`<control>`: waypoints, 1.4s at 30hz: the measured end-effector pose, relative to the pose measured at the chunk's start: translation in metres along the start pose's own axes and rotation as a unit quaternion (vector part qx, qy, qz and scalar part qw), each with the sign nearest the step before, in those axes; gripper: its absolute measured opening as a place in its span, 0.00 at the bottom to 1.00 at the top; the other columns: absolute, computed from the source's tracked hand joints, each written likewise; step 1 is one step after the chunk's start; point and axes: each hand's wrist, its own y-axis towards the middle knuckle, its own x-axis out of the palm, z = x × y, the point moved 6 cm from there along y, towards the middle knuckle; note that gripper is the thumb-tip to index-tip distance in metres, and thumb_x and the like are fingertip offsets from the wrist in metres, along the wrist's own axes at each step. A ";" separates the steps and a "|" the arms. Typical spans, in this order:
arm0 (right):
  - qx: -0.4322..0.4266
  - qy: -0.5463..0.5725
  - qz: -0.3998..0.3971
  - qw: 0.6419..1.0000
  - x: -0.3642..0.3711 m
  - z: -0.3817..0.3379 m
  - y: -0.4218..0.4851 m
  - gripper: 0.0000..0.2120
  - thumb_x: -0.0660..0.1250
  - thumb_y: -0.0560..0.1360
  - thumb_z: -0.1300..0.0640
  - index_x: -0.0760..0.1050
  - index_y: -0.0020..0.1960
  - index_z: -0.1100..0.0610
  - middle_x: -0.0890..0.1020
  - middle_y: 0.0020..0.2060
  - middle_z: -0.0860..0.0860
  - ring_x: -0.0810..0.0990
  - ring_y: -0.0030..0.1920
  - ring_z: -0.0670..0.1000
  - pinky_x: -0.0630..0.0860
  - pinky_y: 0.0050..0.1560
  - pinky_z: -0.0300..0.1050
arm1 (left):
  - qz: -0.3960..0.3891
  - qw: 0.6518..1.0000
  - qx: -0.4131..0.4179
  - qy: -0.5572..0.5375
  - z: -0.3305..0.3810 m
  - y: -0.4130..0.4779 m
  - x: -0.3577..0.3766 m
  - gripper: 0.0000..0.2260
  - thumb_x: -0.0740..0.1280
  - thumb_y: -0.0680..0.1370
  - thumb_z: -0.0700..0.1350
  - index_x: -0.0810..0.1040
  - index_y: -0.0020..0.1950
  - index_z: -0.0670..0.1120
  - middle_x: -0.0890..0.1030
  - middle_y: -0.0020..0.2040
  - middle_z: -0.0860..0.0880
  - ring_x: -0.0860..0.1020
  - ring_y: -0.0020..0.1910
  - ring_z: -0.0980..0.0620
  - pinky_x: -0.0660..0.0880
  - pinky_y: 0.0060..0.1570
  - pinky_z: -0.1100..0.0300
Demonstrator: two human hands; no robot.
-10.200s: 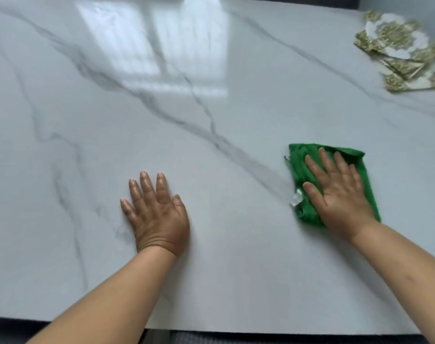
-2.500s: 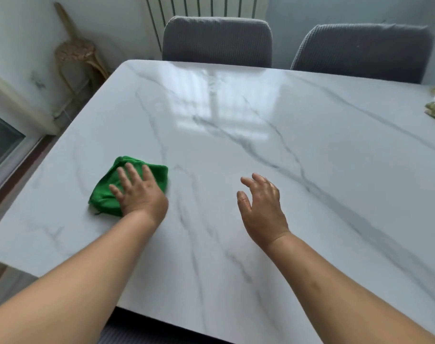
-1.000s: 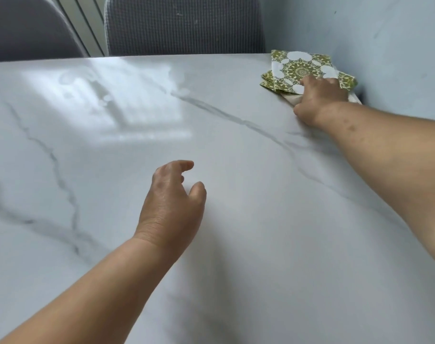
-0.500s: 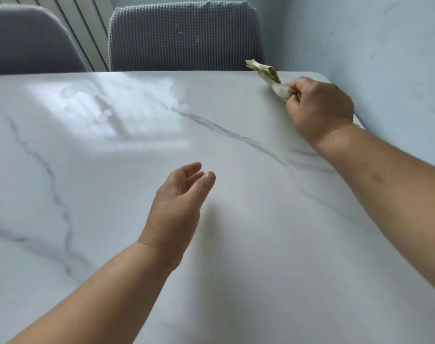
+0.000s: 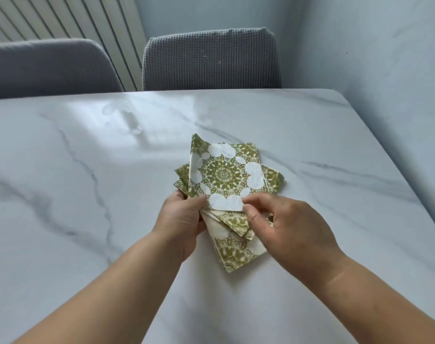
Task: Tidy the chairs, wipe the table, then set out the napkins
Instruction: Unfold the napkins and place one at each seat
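The left hand grips the fanned napkins; the right hand pinches the top sheet's near edge. The paper looks light, limp and tearable, so each sheet is best taken at a corner.

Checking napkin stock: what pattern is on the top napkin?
Olive-green mandala on white, top napkin, head view.

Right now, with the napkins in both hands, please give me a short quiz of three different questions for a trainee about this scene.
1. True or false: both hands hold the napkins.
2. Multiple choice: where does the right hand pinch the top napkin? A) far edge B) near corner C) middle
3. How many chairs stand behind the table?

Key: 1. True; the left hand grips the stack's left side. 2. B. 3. Two: the left chair and the right chair.
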 end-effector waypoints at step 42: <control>-0.039 0.066 -0.005 0.997 0.074 -0.100 -0.005 0.14 0.72 0.70 0.43 0.76 0.51 0.49 0.76 0.53 0.43 0.72 0.54 0.43 0.68 0.52 0.34 | -0.076 0.997 -0.020 -0.004 0.028 -0.055 -0.088 0.07 0.62 0.78 0.43 0.75 0.52 0.41 0.73 0.36 0.44 0.73 0.32 0.49 0.72 0.34 0.56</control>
